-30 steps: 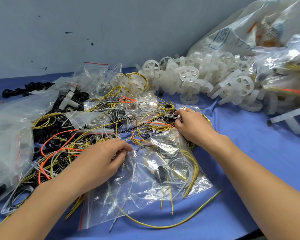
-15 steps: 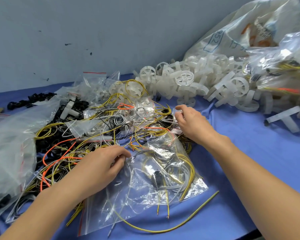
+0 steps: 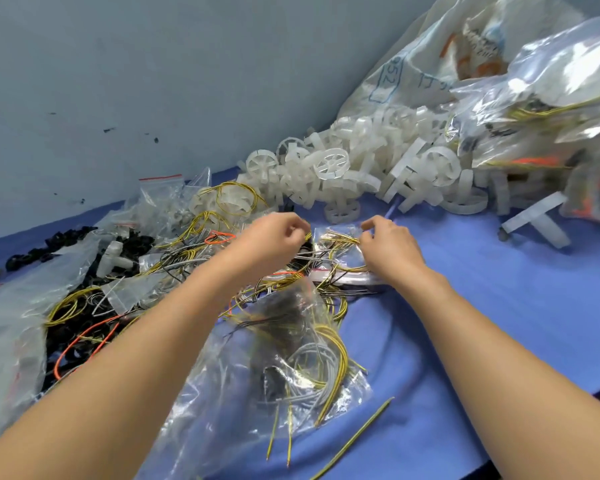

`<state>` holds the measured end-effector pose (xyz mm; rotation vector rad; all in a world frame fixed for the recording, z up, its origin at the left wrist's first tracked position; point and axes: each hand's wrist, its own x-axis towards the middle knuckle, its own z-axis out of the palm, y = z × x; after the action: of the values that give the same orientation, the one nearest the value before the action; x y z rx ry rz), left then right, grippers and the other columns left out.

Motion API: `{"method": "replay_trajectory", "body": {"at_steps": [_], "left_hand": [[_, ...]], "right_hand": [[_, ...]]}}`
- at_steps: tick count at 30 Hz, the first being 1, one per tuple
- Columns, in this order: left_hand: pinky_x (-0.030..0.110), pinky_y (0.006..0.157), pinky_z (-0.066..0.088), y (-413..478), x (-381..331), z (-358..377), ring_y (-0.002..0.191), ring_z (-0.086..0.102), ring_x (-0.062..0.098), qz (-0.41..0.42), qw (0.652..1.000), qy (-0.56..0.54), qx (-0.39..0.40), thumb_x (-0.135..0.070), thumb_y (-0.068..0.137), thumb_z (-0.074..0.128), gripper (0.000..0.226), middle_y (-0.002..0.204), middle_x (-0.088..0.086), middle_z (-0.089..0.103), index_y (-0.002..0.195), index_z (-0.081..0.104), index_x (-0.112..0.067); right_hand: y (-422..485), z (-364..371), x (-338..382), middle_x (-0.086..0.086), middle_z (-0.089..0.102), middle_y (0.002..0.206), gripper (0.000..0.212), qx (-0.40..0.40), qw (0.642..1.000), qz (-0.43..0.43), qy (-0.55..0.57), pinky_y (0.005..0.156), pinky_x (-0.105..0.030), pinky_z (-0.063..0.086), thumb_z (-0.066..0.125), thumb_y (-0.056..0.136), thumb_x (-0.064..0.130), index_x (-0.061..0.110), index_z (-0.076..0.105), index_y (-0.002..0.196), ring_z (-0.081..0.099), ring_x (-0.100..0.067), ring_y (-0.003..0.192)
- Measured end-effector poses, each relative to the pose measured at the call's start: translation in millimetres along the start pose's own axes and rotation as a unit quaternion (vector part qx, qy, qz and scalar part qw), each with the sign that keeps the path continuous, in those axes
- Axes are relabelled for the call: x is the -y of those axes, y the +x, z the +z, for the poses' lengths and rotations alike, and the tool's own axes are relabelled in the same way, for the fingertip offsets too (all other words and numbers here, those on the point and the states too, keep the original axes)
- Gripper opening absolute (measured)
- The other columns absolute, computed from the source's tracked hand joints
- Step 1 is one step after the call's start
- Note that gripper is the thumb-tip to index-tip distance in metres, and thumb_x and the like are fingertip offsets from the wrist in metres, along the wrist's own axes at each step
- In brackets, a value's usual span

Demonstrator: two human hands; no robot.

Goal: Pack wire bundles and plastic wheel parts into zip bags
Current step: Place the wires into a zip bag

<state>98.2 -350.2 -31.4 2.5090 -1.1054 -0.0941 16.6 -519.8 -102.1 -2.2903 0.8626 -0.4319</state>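
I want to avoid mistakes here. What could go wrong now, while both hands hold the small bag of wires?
1. The left hand and right hand pinch the small bag above tangled wires; strands may snag and come along.
2. The big bag lies open, its wire ends sticking out; an arm may sweep them off the table.

light: bright, even | glare: bags (image 3: 565,60) | edges: wide-angle warp | blur: slight

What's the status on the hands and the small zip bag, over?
Left hand and right hand both pinching small clear zip bag of yellow wire at its sides. Bag not yet sealed. Loose tangled wire pile crowds the left.
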Motion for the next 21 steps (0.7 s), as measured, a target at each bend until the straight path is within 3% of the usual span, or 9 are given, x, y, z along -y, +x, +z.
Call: {"method": "replay_trajectory", "body": {"at_steps": [4,9,12,14,17,19,21], "left_hand": [[0.03,0.095,0.043,63.5,-15.1,30.9,0.119,0.055,0.024,-0.026,0.994,0.068,0.075,-0.013,0.097,0.04,0.04,0.134,0.007,0.058,0.134,0.055,-0.012],[0.037,0.101,0.044,104.5,-4.8,46.5,0.114,0.055,0.026,-0.073,0.978,0.158,0.119,-0.011,0.094,0.043,0.039,0.133,0.011,0.058,0.13,0.056,-0.007],[0.038,0.101,0.044,111.1,-2.5,51.1,0.116,0.055,0.028,-0.029,0.973,0.179,0.145,-0.018,0.097,0.041,0.035,0.13,0.006,0.06,0.127,0.059,-0.017],[0.037,0.098,0.043,108.1,-3.5,53.5,0.116,0.055,0.029,0.004,0.974,0.171,0.149,-0.021,0.099,0.04,0.035,0.129,0.007,0.061,0.128,0.06,-0.019],[0.035,0.101,0.043,99.2,1.2,53.5,0.117,0.056,0.026,0.032,0.982,0.12,0.142,-0.022,0.099,0.042,0.035,0.129,0.006,0.062,0.128,0.06,-0.02],[0.032,0.103,0.041,90.0,5.4,49.9,0.116,0.056,0.019,0.04,0.986,0.07,0.144,-0.024,0.099,0.044,0.034,0.129,0.002,0.062,0.129,0.06,-0.022],[0.028,0.096,0.041,79.6,6.8,45.1,0.109,0.057,0.012,0.045,0.989,0.024,0.138,-0.028,0.1,0.045,0.032,0.123,-0.002,0.064,0.127,0.061,-0.026]], "right_hand": [[6.0,-2.4,-2.6,-0.019,0.056,0.132,0.039,0.018,0.999,0.02,0.027,0.093,-0.04,0.043,0.036,0.099,0.021,0.016,0.055,0.134,0.049,-0.038,0.121],[9.2,-0.6,0.2,-0.021,0.058,0.126,0.033,0.03,0.997,0.034,0.06,0.083,-0.037,0.042,0.039,0.097,0.02,0.008,0.06,0.119,0.052,-0.04,0.113],[15.1,-1.4,7.7,-0.015,0.051,0.097,0.017,0.06,0.986,0.056,0.146,0.066,-0.03,0.036,0.041,0.095,0.013,0.01,0.053,0.083,0.044,-0.034,0.088],[18.6,-1.4,11.8,-0.009,0.046,0.081,0.017,0.093,0.946,0.108,0.292,0.056,-0.026,0.033,0.045,0.094,0.008,0.012,0.045,0.078,0.044,-0.027,0.073],[16.4,-4.5,12.9,-0.01,0.053,0.076,0.003,0.118,0.847,0.178,0.487,0.061,-0.029,0.048,0.05,0.095,0.01,0.007,0.051,0.094,0.06,-0.024,0.073],[15.2,-7.8,11.9,-0.012,0.061,0.077,0.007,0.152,0.799,0.186,0.551,0.054,-0.029,0.055,0.05,0.098,0.012,0.006,0.052,0.102,0.065,-0.022,0.065],[11.3,-10.9,12.1,-0.005,0.063,0.064,0.009,0.203,0.78,0.194,0.559,0.051,-0.027,0.054,0.049,0.099,0.017,0.012,0.054,0.094,0.064,-0.015,0.055]]}}
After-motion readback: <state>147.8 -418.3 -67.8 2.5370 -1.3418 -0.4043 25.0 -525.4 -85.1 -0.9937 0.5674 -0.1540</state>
